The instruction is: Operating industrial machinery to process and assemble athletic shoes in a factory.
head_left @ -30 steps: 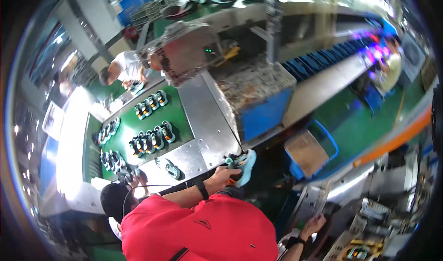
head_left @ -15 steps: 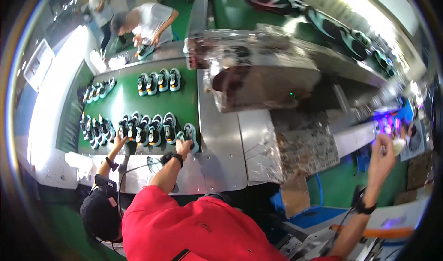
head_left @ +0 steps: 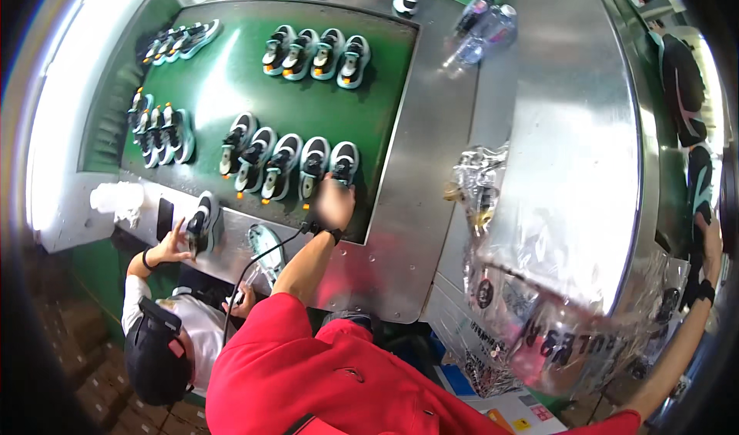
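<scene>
My left hand (head_left: 336, 204) is closed at the heel of the rightmost black-and-white sneaker (head_left: 344, 163) in the near row; motion blur softens its fingers. Beside it, several matching sneakers (head_left: 283, 165) stand on the green panel (head_left: 254, 88). Far to the right, my right hand (head_left: 710, 239) reaches to a dark sneaker (head_left: 700, 177) on a raised ledge, fingers bent against its lower end, partly hidden by the rim of the view. A pale teal shoe sole (head_left: 267, 249) lies on the metal edge by my left forearm.
At lower left a co-worker in a black cap (head_left: 159, 354) handles a sneaker (head_left: 204, 223). A cable runs between us. Clear bottles (head_left: 489, 35) lie on the metal table (head_left: 431, 127). Crumpled clear plastic (head_left: 554, 342) hangs off a raised metal surface (head_left: 573, 150). More sneakers (head_left: 323, 54) stand farther back.
The view has swung rightward. My right hand has left the pale item it pinched and moved to the dark sneaker. My left hand stays at the row's right end. The co-worker has drawn one sneaker closer.
</scene>
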A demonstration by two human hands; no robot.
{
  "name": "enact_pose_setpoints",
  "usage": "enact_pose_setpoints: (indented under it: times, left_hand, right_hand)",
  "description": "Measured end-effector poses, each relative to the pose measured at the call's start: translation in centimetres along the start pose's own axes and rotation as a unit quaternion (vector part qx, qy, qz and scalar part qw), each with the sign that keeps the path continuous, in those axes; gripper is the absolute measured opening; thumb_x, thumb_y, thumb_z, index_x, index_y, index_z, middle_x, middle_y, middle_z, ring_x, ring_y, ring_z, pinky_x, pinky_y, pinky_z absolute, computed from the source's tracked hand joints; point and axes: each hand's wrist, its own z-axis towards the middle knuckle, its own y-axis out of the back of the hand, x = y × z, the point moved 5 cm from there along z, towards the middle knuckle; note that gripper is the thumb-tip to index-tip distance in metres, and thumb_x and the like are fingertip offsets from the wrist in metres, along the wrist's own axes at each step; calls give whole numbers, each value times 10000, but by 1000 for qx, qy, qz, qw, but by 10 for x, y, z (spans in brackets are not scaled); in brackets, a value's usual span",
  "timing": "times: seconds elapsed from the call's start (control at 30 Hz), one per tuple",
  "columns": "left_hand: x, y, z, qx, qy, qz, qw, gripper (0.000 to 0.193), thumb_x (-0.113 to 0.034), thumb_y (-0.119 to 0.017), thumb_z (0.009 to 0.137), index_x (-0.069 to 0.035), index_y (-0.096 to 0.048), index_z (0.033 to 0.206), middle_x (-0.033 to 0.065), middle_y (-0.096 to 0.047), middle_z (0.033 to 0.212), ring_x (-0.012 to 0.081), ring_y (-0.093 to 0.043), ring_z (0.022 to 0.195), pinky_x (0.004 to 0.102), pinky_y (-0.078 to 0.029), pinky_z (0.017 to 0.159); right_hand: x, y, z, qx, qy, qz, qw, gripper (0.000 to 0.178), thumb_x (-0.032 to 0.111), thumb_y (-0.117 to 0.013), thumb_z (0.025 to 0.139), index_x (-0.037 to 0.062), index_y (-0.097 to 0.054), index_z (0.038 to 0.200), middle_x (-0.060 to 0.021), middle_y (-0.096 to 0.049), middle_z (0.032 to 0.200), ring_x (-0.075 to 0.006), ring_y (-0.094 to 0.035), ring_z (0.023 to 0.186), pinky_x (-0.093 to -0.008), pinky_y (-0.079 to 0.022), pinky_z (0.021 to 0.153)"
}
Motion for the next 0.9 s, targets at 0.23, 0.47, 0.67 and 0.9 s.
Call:
enact_pose_setpoints:
  times: [0.23, 0.47, 0.67, 0.9]
  left_hand:
    - [33, -29, 32, 39, -164, 6, 986, 704, -316, -697, 814, -23, -368, 1363, 248, -488, 1316, 420, -502, 1165, 465, -413, 970]
    - [-74, 62, -129, 252, -303, -225, 891, 485, -178, -663, 886, 100, -503, 1249, 220, -613, 1154, 304, -591, 1062, 364, -446, 960]
    - [-178, 121, -432, 872, -4, -347, 344, 707, -536, -491, 937, 4, -419, 1387, 271, -521, 1323, 405, -554, 1180, 555, -429, 1006]
    - [-117, 191, -627, 942, 322, -79, 51, 833, -612, -444, 904, -46, -251, 1483, 280, -273, 1499, 496, -525, 1104, 622, -426, 940]
  right_hand:
    - [97, 8, -65, -217, 78, -92, 969, 678, 323, -755, 749, 80, -523, 1338, -143, -660, 845, -189, -587, 639, -344, -486, 634]
    - [200, 73, -304, -357, 46, 30, 932, 852, 57, -811, 608, 126, -469, 1386, -163, -613, 1234, -282, -619, 1057, -375, -480, 915]
    - [211, 60, -517, -319, 26, -13, 947, 675, 294, -786, 680, 20, -557, 1253, -142, -569, 1218, -313, -535, 1157, -515, -288, 1074]
    - [238, 32, -770, -258, -174, -99, 945, 484, 108, -578, 834, 122, -496, 1310, -56, -474, 1368, -264, -389, 1332, -562, -219, 1131]
